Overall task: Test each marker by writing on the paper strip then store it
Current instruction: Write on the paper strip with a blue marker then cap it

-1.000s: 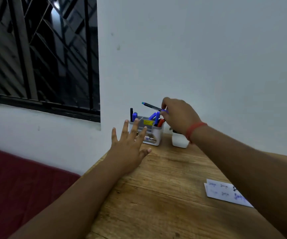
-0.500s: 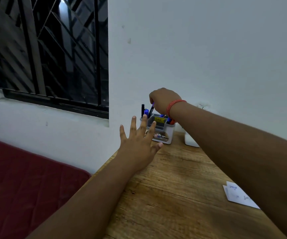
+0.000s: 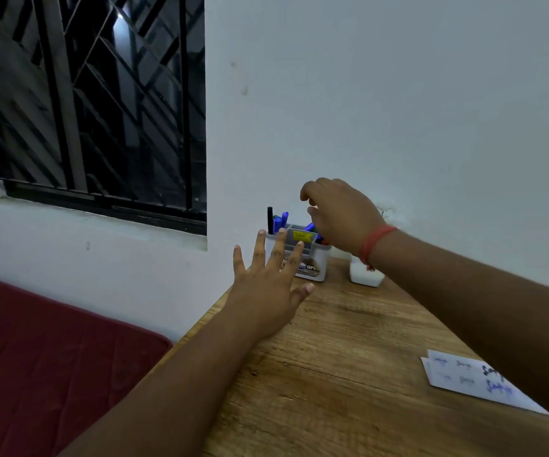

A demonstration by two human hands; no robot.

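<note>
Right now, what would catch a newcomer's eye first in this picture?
Two bare arms stretch across a wooden table: the right hand hovers with loosely curled fingers over a white organizer full of markers by the wall, while the left hand spreads open in front of it. A paper strip with handwriting lies at the near right.

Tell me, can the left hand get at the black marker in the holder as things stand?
Probably yes. The left hand is open in front of the holder, and the black marker stands uncovered at its left end.
</note>
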